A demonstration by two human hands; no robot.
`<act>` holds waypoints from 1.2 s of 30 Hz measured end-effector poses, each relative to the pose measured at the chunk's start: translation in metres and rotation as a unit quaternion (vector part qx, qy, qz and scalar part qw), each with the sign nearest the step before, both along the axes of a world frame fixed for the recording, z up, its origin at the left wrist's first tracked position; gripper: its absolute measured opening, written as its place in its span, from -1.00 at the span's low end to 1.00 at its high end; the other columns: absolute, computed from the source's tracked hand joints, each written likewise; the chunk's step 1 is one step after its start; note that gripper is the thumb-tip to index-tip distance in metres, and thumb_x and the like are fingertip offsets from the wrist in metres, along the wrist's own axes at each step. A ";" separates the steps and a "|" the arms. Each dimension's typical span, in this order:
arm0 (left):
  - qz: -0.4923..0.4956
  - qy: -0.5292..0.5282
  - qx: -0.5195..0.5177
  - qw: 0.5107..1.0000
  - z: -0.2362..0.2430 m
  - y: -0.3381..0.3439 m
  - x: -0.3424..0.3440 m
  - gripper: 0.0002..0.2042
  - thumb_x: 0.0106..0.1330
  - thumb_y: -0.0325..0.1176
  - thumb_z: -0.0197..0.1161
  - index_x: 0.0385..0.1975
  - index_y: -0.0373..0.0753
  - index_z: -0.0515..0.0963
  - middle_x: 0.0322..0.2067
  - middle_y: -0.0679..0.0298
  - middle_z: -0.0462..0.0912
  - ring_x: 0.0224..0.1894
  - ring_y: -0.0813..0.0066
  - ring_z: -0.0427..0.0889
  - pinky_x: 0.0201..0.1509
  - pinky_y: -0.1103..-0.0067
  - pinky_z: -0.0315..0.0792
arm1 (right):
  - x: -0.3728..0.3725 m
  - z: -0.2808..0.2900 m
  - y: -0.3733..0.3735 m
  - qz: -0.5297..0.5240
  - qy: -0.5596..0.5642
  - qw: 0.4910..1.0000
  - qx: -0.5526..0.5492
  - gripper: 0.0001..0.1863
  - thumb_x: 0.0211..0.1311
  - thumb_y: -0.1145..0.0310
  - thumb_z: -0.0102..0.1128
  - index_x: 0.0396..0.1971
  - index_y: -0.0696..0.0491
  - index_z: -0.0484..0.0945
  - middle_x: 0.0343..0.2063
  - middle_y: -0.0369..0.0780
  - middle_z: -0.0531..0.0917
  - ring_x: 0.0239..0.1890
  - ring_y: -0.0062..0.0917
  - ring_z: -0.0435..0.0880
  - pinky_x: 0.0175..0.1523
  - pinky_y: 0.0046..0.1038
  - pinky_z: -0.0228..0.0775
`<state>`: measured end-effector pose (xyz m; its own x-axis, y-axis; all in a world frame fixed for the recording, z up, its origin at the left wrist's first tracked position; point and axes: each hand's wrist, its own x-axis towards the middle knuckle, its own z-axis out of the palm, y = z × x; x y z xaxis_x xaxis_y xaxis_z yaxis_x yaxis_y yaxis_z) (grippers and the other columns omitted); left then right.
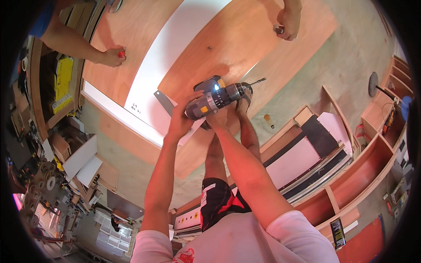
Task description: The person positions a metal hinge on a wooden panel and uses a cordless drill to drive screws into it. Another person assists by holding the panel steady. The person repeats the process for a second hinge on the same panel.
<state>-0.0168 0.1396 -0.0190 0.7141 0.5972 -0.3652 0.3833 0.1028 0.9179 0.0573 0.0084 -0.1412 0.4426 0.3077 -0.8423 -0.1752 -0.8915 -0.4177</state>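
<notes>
A dark grey cordless drill [206, 106] with a yellow patch, a glowing light and a long bit pointing right is between my two hands over the boards. My left hand [183, 118] is closed on its rear end. My right hand [215, 119] grips it from below, fingers partly hidden behind the body. Beneath lie reddish plywood panels [219, 39] and a white strip [173, 22]. A grey flat piece [164, 103] with a hole lies left of the drill. My legs and a sandalled foot show under my arms.
Another person's hand [113, 58] holds a small red object at upper left; another hand [287, 30] holds a small item at upper right. Wooden shelving [372, 160] stands at right, stacked boards [294, 155] at lower right, and cluttered offcuts [87, 162] along the left.
</notes>
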 end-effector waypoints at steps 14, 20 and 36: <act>-0.199 0.229 0.377 0.875 -0.087 0.115 0.146 -0.79 0.38 -0.29 0.32 -0.03 -0.09 0.67 -0.09 0.34 0.73 0.04 0.31 0.67 0.06 0.35 0.60 | -0.020 -0.022 -0.013 -0.036 -0.041 0.996 0.074 -0.27 0.08 0.28 0.54 0.26 0.11 0.43 0.17 -0.06 0.53 0.23 -0.07 0.52 0.27 -0.05 0.52; -0.224 0.268 0.387 0.854 -0.101 0.115 0.165 -0.83 0.37 -0.31 0.32 -0.09 -0.10 0.67 -0.05 0.37 0.71 0.06 0.32 0.65 0.06 0.33 0.60 | -0.014 -0.014 -0.008 -0.036 0.000 0.997 0.068 -0.17 0.04 0.20 0.57 0.26 0.24 0.36 0.19 -0.01 0.45 0.29 -0.02 0.44 0.29 -0.03 0.57; -0.288 0.106 -0.048 0.951 0.024 0.085 0.240 -0.78 0.49 -0.29 0.34 -0.22 -0.36 0.60 -0.32 0.20 0.76 -0.25 0.50 0.76 -0.12 0.55 0.63 | 0.032 0.068 0.021 0.012 -0.005 0.997 -0.082 -0.41 0.16 0.06 0.48 -0.05 0.24 0.54 0.00 0.01 0.57 0.15 -0.03 0.57 0.09 -0.08 0.68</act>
